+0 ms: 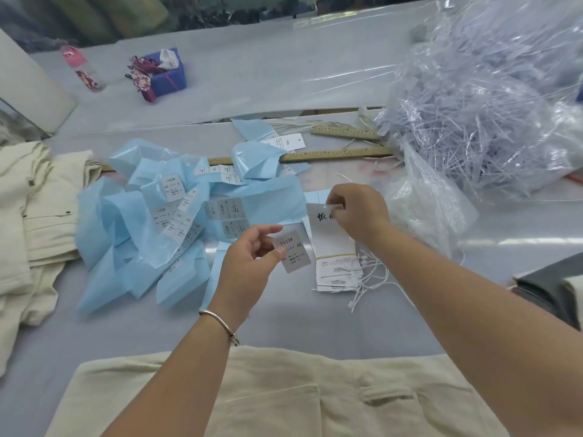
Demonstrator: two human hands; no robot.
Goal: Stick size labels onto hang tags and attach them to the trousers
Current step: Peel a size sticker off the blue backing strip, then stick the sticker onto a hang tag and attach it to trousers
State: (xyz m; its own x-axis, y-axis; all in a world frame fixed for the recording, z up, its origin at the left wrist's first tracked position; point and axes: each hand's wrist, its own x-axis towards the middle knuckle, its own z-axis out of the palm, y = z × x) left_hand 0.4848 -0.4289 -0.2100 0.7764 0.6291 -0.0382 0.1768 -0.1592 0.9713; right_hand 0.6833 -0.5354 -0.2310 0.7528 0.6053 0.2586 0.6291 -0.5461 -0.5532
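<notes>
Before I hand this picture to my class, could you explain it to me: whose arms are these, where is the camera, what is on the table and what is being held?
No machine here: a person works with bare hands, filmed by one camera worn on their head, looking down. The left hand pinches a grey size label printed 1103# XS. The right hand has its grip on the top of a white hang tag, above more tags with white strings. On the grey table lie blue backing strips with more labels, wooden rulers, a clear bag of plastic fasteners and cream trousers nearest the person.
</notes>
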